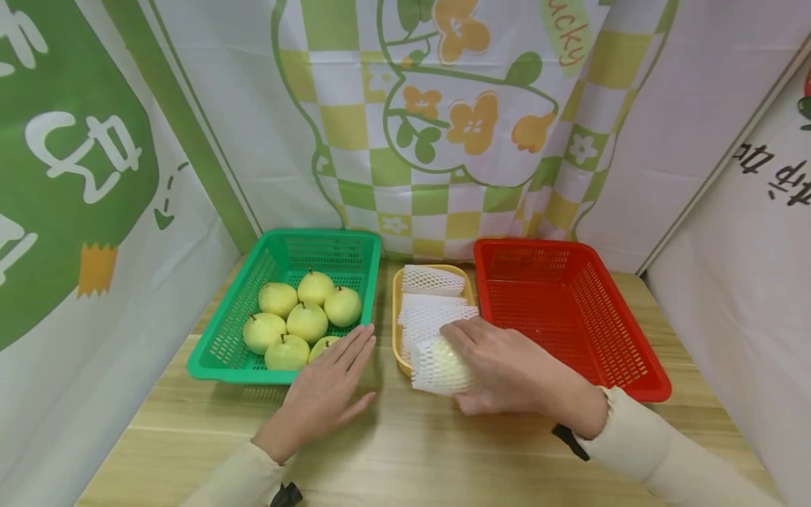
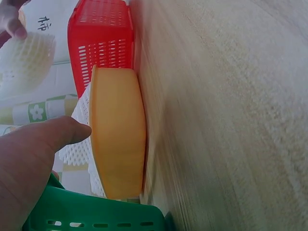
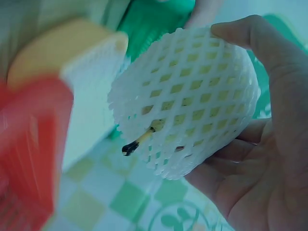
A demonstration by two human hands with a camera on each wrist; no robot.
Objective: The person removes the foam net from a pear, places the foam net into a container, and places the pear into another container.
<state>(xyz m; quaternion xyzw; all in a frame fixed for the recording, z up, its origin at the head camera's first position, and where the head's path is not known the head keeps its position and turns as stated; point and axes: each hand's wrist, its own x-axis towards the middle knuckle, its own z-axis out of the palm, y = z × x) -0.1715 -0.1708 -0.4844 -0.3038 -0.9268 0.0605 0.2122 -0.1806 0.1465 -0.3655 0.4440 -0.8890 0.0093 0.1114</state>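
Note:
My right hand (image 1: 513, 366) grips a yellow-green pear (image 3: 202, 113) wrapped in a white foam net (image 1: 437, 370), held above the front of the small yellow tray (image 1: 398, 352). In the right wrist view the dark-tipped stem (image 3: 137, 142) pokes out through the mesh, with the thumb on one side and curled fingers beneath. My left hand (image 1: 323, 394) lies with extended fingers over the front right corner of the green basket (image 1: 222, 373), partly covering one of several bare pears (image 1: 307, 322) inside. Its thumb (image 2: 70, 132) points toward the yellow tray.
White foam nets (image 1: 434, 310) lie in the yellow tray between the two baskets. To the right stands a red basket (image 1: 570, 310) with nothing visible inside. All rest on a wooden table (image 1: 405, 451), with a printed cloth (image 1: 355, 134) behind.

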